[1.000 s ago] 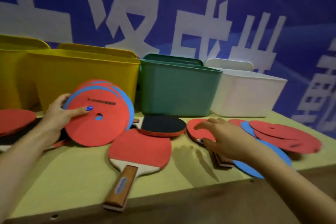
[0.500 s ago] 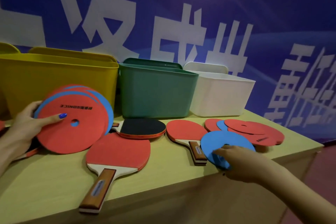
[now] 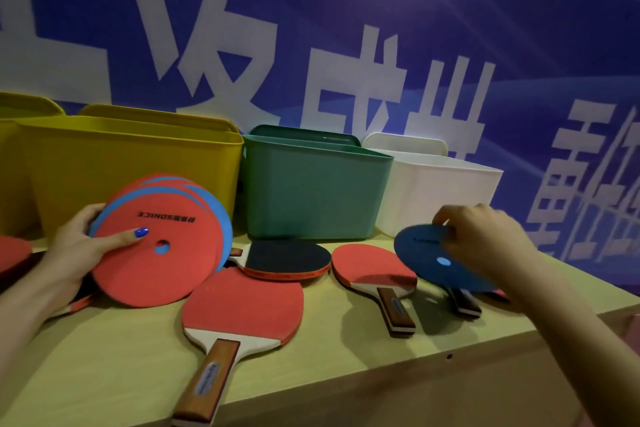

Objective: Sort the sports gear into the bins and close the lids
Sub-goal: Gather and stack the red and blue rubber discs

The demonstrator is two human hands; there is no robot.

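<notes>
Left grip [image 3: 74,250] clamps a fanned stack of discs [image 3: 157,243] propped on edge at mid-left, probably to bin them together, while the right grip [image 3: 485,239] pinches a blue disc [image 3: 438,258] lifted off the table [image 3: 346,350] near the white bin [image 3: 440,191].

Sports venue: blue printed banner [image 3: 381,28], table-tennis paddles [image 3: 242,308] on wooden counter [image 3: 346,357].

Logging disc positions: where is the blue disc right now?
Right side of the head view: the right hand pinches the blue disc, tilted above the table, before the white bin.
</notes>
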